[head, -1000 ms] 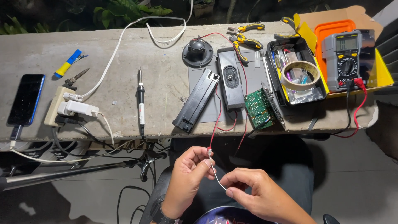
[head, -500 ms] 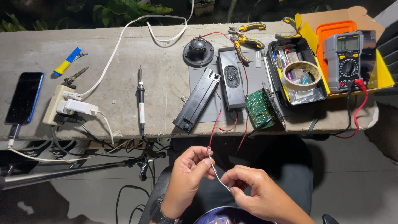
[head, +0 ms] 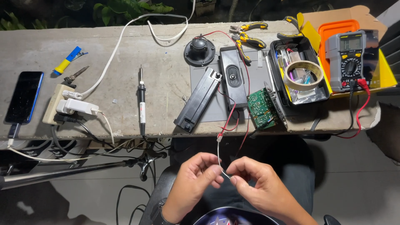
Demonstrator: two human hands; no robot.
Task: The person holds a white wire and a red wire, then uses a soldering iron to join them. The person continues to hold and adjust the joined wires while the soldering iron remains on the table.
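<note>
While the bench carries the opened parts, the work in hand takes place below its front edge. At far left lie a phone [head: 23,97] on its cable, a power strip [head: 56,104] with a white charger plugged in, and a soldering iron [head: 142,100] resting flat, untouched by either hand. Further right sit a black speaker housing [head: 197,100], a second housing with its oval driver [head: 233,81], a round speaker [head: 199,51], a green circuit board [head: 261,109], a tool tray [head: 298,71] with a tape roll, and a multimeter [head: 351,56].

Red leads run from the board over the edge to a thin pale wire [head: 219,160]. The left hand [head: 192,181] pinches this wire between thumb and forefinger; the right hand [head: 256,187] pinches its lower end likewise, both closed on it, close together.

Judged state: enclosure already opened and board exposed; wire preparation appears under way; no joint soldered yet, reassembly outstanding.
</note>
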